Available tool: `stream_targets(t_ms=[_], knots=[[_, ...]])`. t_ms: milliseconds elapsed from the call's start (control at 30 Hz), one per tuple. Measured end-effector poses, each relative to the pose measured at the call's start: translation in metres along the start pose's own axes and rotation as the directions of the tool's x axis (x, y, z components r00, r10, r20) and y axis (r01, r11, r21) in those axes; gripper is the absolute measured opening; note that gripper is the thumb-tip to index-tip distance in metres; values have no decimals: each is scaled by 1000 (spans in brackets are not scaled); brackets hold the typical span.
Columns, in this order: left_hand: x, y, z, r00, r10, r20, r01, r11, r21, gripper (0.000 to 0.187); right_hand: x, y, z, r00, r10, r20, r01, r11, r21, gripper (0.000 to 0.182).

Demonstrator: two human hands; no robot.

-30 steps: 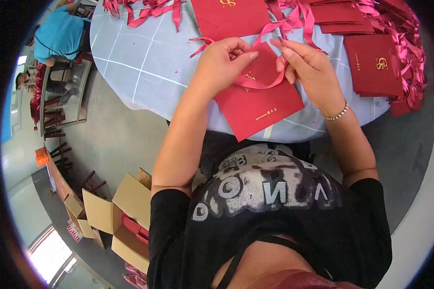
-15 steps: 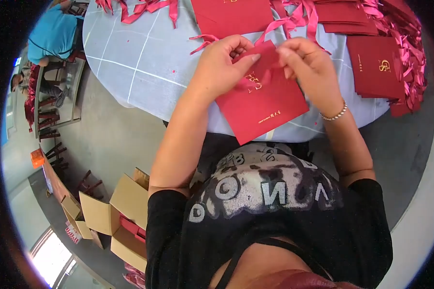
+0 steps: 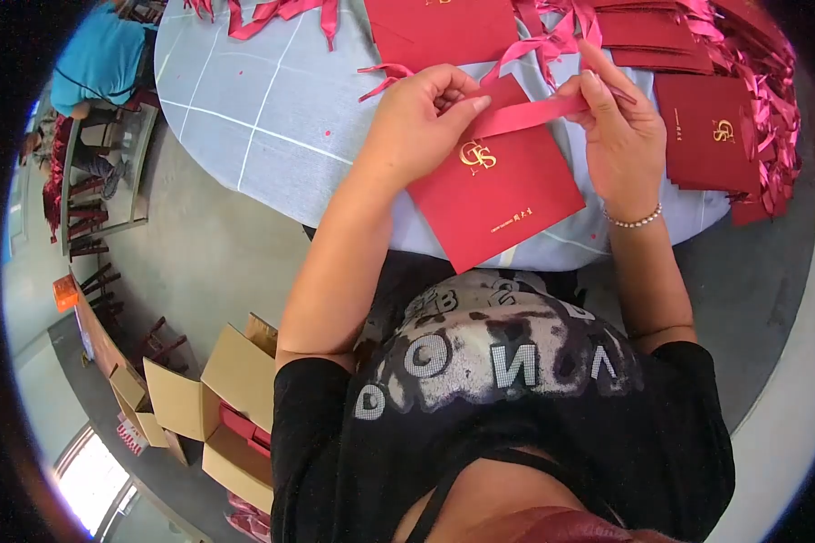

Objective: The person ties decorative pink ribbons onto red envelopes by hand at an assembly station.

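A red card bag with gold lettering lies tilted at the front edge of the cloth-covered table. My left hand pinches the bag's top edge and one end of a pink ribbon, with the thumb on top. The ribbon runs taut across the top of the bag to my right hand. There the thumb and fingers hold the ribbon while the index finger points up. Another red bag lies just beyond my left hand.
Stacked red bags with bunched ribbons fill the table's right side. More ribbon lies at the far edge. Open cardboard boxes stand on the floor at the left. A person in blue sits at the upper left.
My right hand has moved right, away from my left hand, and its index finger has lifted. The ribbon is now stretched out flat between both hands, and the gold emblem is uncovered.
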State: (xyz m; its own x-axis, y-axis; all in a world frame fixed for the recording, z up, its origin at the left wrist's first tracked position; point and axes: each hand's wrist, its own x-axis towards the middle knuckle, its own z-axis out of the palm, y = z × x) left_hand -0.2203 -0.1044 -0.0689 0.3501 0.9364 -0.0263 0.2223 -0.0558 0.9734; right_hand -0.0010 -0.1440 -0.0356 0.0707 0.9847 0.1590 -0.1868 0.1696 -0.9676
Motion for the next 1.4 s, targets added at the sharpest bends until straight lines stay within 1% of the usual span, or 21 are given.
stream_targets(t_ms=[33,67,133,167,233,333,367,433,467,533,567,633,733,767,833,933,1033,1133,1167,1267,1400], knots=[[0,-1,0,1000,4,-5,-4,1000,-15,13,1,-4,1,997,70,38,-75,985,155,40],[0,-2,0,1000,7,-11,-7,1000,-30,12,2,-6,0,981,112,159,-150,957,249,36],[1,-3,-1,1000,15,-1,-15,998,-65,13,3,-9,-4,904,152,399,-320,860,398,28],[1,-3,-1,1000,20,4,-19,996,-84,13,1,-10,-3,884,195,426,-365,857,365,25],[0,1,-2,1000,-7,19,7,999,-37,13,-5,-10,1,833,281,477,-452,842,294,20],[-2,0,0,1000,10,-15,-10,999,-43,13,1,-11,-5,783,304,543,-429,896,116,14],[-2,-1,1,999,26,-35,-28,998,-58,14,1,-9,-4,813,344,469,-415,908,52,15],[-3,4,-1,1000,-17,21,19,998,-68,17,1,-4,-1,864,399,307,-395,915,-80,17],[-3,5,-2,998,-39,49,43,997,-72,20,2,-4,1,880,399,257,-390,917,-87,18],[-3,0,-2,998,34,57,-35,999,9,25,5,-3,7,906,395,154,-383,918,-103,21],[-2,-1,-2,996,71,63,-74,996,48,27,6,-6,11,922,359,144,-335,927,-166,23],[-4,3,-2,996,60,63,-65,994,82,29,7,-13,18,950,283,134,-236,927,-290,27],[-4,-1,-2,995,79,53,-84,991,100,28,9,-6,18,965,205,167,-149,944,-295,29],[-3,-3,-2,995,91,48,-96,990,99,27,10,-10,18,952,243,187,-190,947,-261,30],[-5,3,-2,998,42,43,-45,996,71,23,12,-19,16,921,312,232,-271,943,-193,31],[-4,4,0,999,18,28,-20,998,55,17,9,-17,10,892,368,261,-374,927,-27,36],[-4,4,0,1000,8,23,-9,998,63,14,-1,-17,4,784,452,425,-491,871,-19,26],[-4,4,1,1000,-5,22,3,998,61,14,-13,-28,15,721,575,387,-545,815,-195,20],[-4,4,1,1000,-7,20,6,998,58,14,-16,-27,16,726,554,408,-533,828,-175,17],[-5,6,2,1000,-15,9,14,998,53,15,-16,-18,11,769,549,328,-510,836,-204,14],[-6,7,4,1000,5,7,-6,994,110,16,-15,-20,11,687,557,467,-546,820,-175,10]])
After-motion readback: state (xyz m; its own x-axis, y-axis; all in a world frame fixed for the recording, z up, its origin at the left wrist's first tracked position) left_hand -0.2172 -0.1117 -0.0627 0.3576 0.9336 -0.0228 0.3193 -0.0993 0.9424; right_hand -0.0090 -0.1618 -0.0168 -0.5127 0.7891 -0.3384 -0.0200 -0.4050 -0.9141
